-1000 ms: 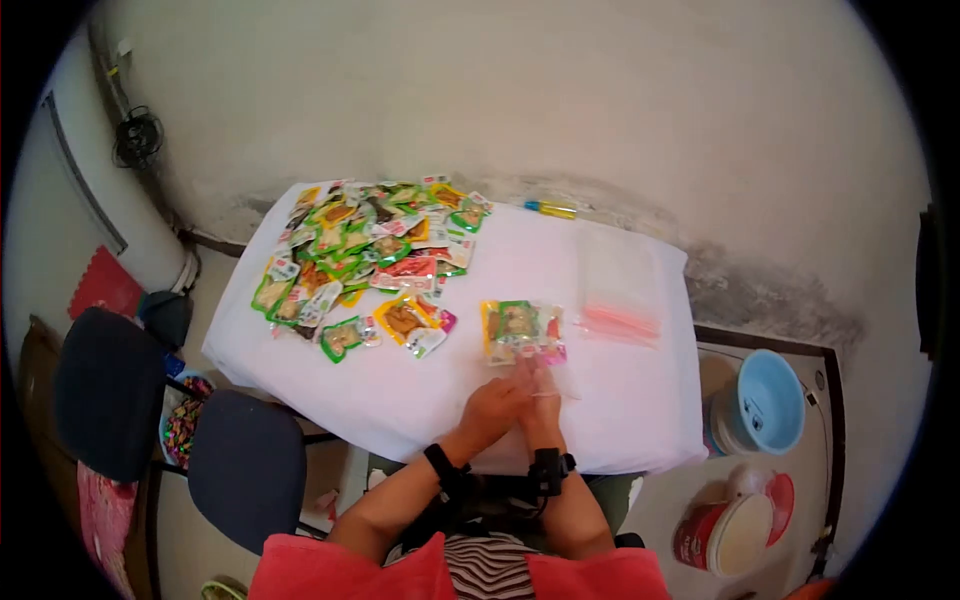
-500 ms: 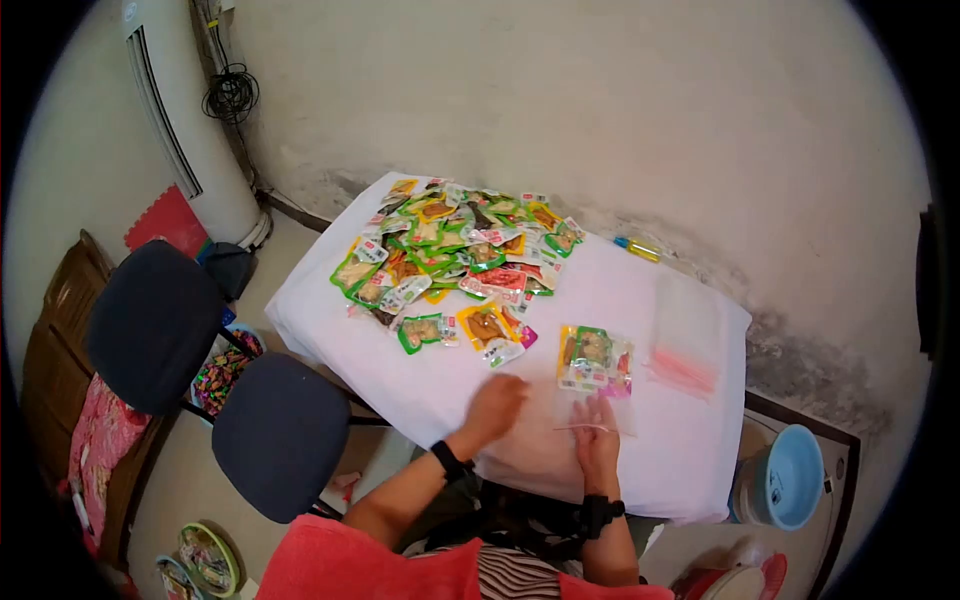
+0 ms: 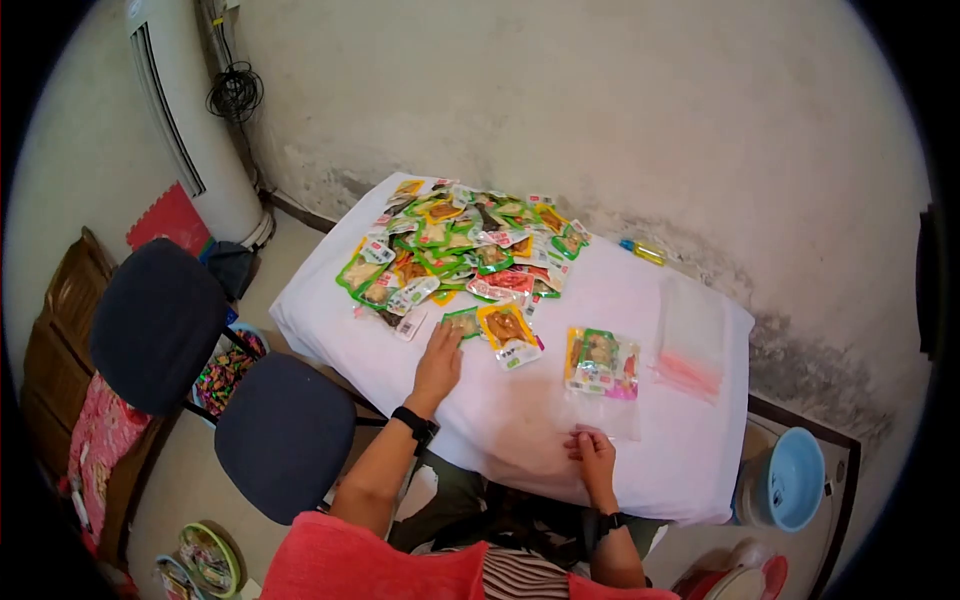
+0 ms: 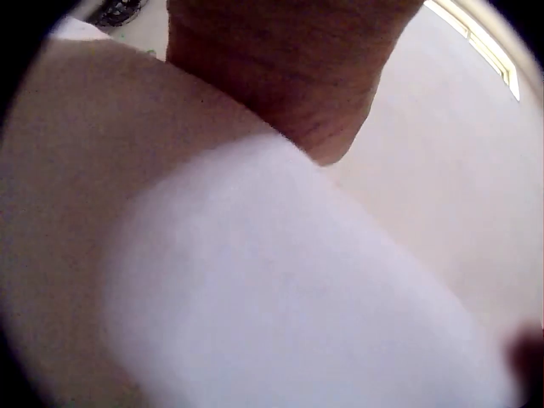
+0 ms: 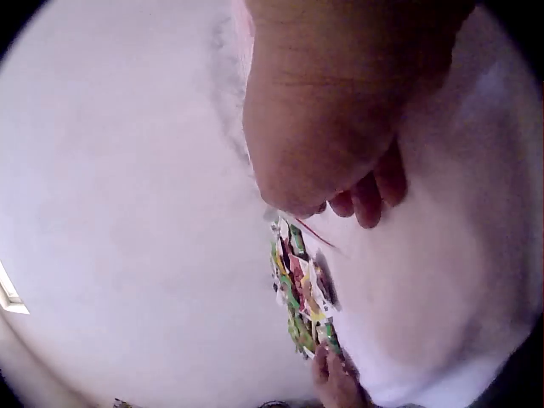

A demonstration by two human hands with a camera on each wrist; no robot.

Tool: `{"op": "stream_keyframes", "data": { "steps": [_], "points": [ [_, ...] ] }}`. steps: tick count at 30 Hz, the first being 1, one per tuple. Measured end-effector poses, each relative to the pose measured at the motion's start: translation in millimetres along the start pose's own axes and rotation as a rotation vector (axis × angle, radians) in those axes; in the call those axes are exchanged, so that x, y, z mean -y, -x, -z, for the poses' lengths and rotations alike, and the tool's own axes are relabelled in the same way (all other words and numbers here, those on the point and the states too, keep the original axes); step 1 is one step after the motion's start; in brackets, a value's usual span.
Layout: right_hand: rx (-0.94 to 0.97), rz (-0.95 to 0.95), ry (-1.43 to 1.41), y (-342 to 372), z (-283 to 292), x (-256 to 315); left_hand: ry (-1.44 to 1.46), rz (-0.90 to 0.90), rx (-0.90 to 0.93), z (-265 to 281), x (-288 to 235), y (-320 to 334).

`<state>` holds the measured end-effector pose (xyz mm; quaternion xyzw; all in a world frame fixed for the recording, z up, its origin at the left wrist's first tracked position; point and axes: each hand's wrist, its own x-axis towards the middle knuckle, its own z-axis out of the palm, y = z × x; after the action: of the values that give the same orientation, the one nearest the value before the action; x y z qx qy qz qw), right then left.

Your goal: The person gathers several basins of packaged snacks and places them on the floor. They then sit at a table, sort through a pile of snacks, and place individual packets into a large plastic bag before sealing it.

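In the head view, the left hand [image 3: 438, 362] reaches to a small green-edged packet [image 3: 462, 321], its extended fingers covering part of it. A yellow packet [image 3: 508, 330] lies just right of that one. The right hand [image 3: 594, 460] pinches the near edge of a clear bag [image 3: 612, 415], inside which green, yellow and pink packets [image 3: 600, 362] show. In the right wrist view, the right hand [image 5: 340, 110] has bent fingers beside a thin red line, and the left hand [image 5: 336, 381] is at the packets. The left wrist view shows only part of the left hand [image 4: 289, 76]; its fingers are hidden.
A large pile of packets [image 3: 450, 245] covers the table's back left. Clear bags with pink edges [image 3: 690, 340] lie at the right, and a yellow-blue item [image 3: 643, 252] at the back edge. Two dark chairs [image 3: 285, 435] stand left; a blue basin [image 3: 795, 480] is at the right.
The left hand has left the clear bag and moved left to the green-edged packet. The right hand has shifted down to the bag's near edge. The head view has turned left.
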<state>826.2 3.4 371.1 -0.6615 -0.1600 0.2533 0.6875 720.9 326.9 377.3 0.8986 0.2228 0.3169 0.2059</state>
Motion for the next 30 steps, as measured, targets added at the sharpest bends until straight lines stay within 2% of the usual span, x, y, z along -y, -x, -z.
{"op": "stream_keyframes", "data": {
  "steps": [2, 3, 5, 8, 10, 13, 14, 15, 16, 17, 18, 23, 26, 28, 30],
  "points": [
    [-0.004, 0.0, -0.027, 0, 0, 4, 0.056, 0.066, -0.172, 12, 1, -5],
    [-0.002, 0.002, -0.026, -1, 1, 4, 0.056, 0.067, -0.175, 20, 2, -8],
    [0.012, 0.0, -0.043, 0, 2, 2, -0.226, 0.25, -0.347, 35, 7, -12],
    [0.028, 0.012, -0.049, -1, 4, -1, -0.275, 0.297, -0.253, 38, 35, -12],
    [0.021, 0.022, -0.061, -1, 3, -1, -0.32, 0.246, -0.272, 40, 46, -12],
    [0.027, 0.02, -0.079, -3, 0, -2, -0.44, 0.162, -0.207, 39, 58, -11],
    [0.035, 0.005, -0.083, 0, 4, -2, -0.396, 0.11, -0.323, 34, 62, -9],
    [0.01, 0.007, -0.055, 1, 2, 0, -0.421, 0.097, -0.325, 36, 55, -8],
    [-0.01, 0.01, -0.029, 1, 0, 0, -0.358, 0.204, -0.286, 46, 35, -6],
    [-0.057, 0.011, -0.025, 2, 2, -2, -0.274, 0.135, -0.379, 42, 38, -1],
    [-0.03, 0.009, -0.05, 0, 2, -5, -0.284, 0.168, -0.284, 47, 34, 4],
    [0.017, 0.002, -0.083, 0, 2, -7, -0.164, 0.039, -0.328, 49, 11, 26],
    [0.026, 0.017, -0.106, 1, 0, -3, -0.153, -0.043, -0.329, 30, 14, 47],
    [-0.012, -0.031, -0.123, -2, 1, -11, -0.057, -0.07, -0.353, 29, 1, 57],
    [0.017, 0.024, -0.101, -3, 4, -14, -0.074, -0.068, -0.336, 35, -17, 61]
  ]
}}
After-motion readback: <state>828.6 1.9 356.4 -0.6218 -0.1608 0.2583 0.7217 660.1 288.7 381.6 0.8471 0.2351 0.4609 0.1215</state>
